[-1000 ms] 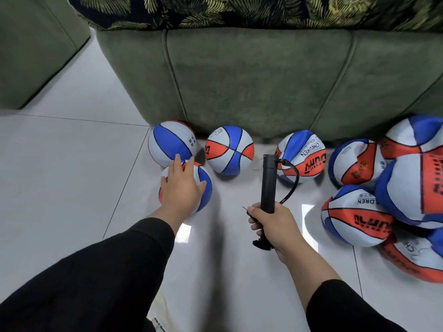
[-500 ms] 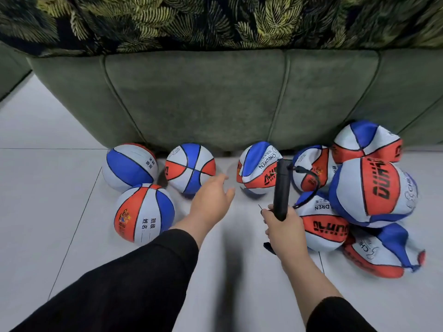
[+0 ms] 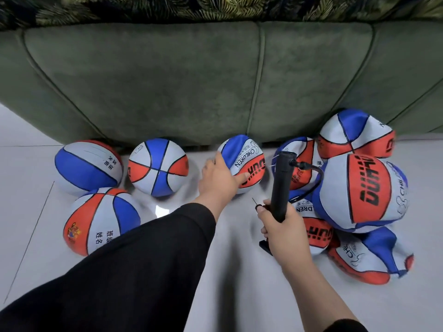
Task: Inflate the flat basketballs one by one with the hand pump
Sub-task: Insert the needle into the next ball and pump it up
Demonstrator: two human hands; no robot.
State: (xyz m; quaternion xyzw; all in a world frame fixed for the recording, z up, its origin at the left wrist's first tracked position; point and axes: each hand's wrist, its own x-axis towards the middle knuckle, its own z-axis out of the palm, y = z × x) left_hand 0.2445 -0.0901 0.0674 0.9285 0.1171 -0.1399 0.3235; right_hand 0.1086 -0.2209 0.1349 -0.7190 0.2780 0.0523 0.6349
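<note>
Several red, white and blue basketballs lie on the floor against a green sofa. My left hand (image 3: 220, 180) reaches forward and grips the middle basketball (image 3: 242, 154), thumb across its front and fingers on its left side. My right hand (image 3: 285, 233) holds the black hand pump (image 3: 281, 183) upright by its lower barrel. The pump's hose (image 3: 316, 178) loops out to the right, and the needle (image 3: 254, 202) sticks out by my right thumb. A crumpled flat ball (image 3: 374, 259) lies at the near right of the pile.
Three round balls (image 3: 86, 166) (image 3: 158, 166) (image 3: 96, 219) sit at the left. A pile of balls, with a large one (image 3: 364, 192) on top, crowds the right beside the pump. The sofa front (image 3: 191, 80) closes off the far side. Pale floor tiles (image 3: 31, 212) stretch to the left.
My left hand left the near-left ball, swung right and took hold of the middle ball. My right hand kept the pump upright. The view shifted right, toward the pile.
</note>
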